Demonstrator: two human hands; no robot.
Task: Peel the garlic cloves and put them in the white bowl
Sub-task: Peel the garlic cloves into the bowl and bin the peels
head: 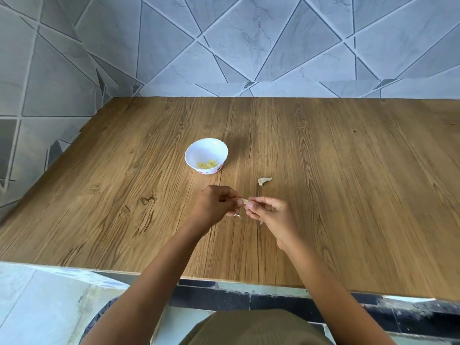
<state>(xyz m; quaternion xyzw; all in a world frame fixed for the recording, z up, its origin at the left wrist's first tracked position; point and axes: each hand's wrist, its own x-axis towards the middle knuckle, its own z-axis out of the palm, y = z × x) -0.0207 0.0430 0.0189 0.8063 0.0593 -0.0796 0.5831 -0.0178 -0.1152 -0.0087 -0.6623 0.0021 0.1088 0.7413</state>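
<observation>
While both hands meet just below the middle of the frame, a small whitish garlic clove point(245, 201) sits pinched between their fingertips: the left hand point(216, 204) grips one end, the right hand point(267, 210) the other. Fingers hide most of the clove. Above and left of the hands, apart from them, stands the small white scalloped bowl point(199, 150) holding pale yellow peeled cloves point(208, 164). A dry papery scrap of skin point(264, 181) lies on the brown wood-grain table point(348, 170) just above the right hand.
</observation>
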